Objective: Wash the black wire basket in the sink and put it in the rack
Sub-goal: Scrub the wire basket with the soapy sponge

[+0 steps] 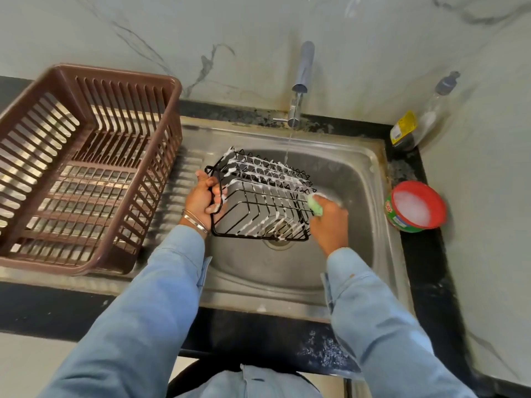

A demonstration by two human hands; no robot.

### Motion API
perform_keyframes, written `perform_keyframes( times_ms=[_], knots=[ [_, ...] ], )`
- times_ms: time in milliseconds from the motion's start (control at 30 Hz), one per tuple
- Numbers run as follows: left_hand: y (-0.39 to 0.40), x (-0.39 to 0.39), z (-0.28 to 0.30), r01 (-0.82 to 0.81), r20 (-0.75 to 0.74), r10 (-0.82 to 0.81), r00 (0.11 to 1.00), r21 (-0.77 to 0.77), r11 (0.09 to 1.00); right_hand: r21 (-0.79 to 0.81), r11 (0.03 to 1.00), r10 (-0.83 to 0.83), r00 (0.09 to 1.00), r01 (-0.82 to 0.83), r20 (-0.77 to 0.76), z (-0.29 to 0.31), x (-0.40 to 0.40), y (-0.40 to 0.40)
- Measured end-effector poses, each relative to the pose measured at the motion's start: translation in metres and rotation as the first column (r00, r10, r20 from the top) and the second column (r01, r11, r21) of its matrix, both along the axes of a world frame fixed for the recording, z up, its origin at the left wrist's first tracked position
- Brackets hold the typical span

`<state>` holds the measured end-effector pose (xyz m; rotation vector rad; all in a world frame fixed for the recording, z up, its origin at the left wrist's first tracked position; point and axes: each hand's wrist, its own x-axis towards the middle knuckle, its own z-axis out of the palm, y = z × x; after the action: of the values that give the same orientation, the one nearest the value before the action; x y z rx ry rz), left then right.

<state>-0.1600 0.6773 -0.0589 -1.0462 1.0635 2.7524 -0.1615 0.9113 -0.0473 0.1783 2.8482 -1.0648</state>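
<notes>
The black wire basket (260, 196) is held tilted above the steel sink (359, 179), its wires streaked with white foam. My left hand (202, 201) grips its left end frame. My right hand (327, 218) presses a green sponge (314, 204) against the basket's right end. A thin stream of water falls from the tap (301, 79) just behind the basket. The brown plastic rack (83, 165) stands on the drainboard to the left, with nothing in it.
A red-rimmed tub of soapy paste (416, 206) sits on the black counter right of the sink. A clear bottle with a yellow label (413, 124) leans in the back right corner. The drain (280, 242) lies under the basket. A marble wall rises behind.
</notes>
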Motion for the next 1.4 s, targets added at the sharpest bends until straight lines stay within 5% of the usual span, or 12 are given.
perform_keyframes(
  times_ms=[167,267,367,600,767,933,1100,1200,1300,1400],
  knots=[
    [0.01,-0.004,0.005,-0.015,0.038,0.019,0.999,-0.101,0.995,-0.059,0.944,0.281,0.887,-0.324,-0.367,0.045,0.047,-0.074],
    [0.011,-0.007,0.007,-0.024,0.041,0.032,0.999,-0.178,0.984,-0.028,0.885,0.411,0.806,-0.466,-0.426,0.043,0.05,-0.075],
    [0.008,-0.005,0.005,-0.026,0.011,0.027,1.0,-0.038,0.999,0.04,0.936,0.337,0.856,-0.35,-0.391,0.015,0.034,-0.036],
    [0.008,-0.006,0.0,-0.013,-0.007,0.013,1.0,0.027,1.0,0.068,0.997,0.025,0.999,-0.023,-0.027,-0.012,-0.001,0.016],
    [0.015,-0.01,-0.001,-0.107,0.048,0.102,0.994,0.104,0.989,-0.067,0.995,0.058,0.985,-0.07,-0.16,0.019,0.021,-0.041],
    [0.019,-0.02,0.002,-0.181,0.101,0.181,0.978,-0.006,0.983,0.032,0.927,0.326,0.757,-0.375,-0.567,0.031,0.032,-0.075],
    [0.01,-0.02,0.004,-0.125,0.075,0.118,0.99,0.091,0.988,0.269,0.797,0.568,0.521,-0.541,-0.637,-0.007,0.029,-0.043],
    [0.01,-0.015,0.013,-0.083,0.054,0.081,0.995,0.031,0.996,0.263,0.835,0.534,0.599,-0.483,-0.597,-0.026,0.023,0.0],
    [0.016,-0.014,0.02,-0.104,0.119,0.108,0.987,-0.039,0.994,0.257,0.847,0.532,0.755,-0.466,-0.384,-0.031,0.011,0.028],
    [0.01,-0.013,0.019,-0.202,0.117,0.191,0.974,0.082,0.976,0.222,0.89,0.455,0.812,-0.399,-0.364,-0.039,-0.003,0.04]
  ],
)
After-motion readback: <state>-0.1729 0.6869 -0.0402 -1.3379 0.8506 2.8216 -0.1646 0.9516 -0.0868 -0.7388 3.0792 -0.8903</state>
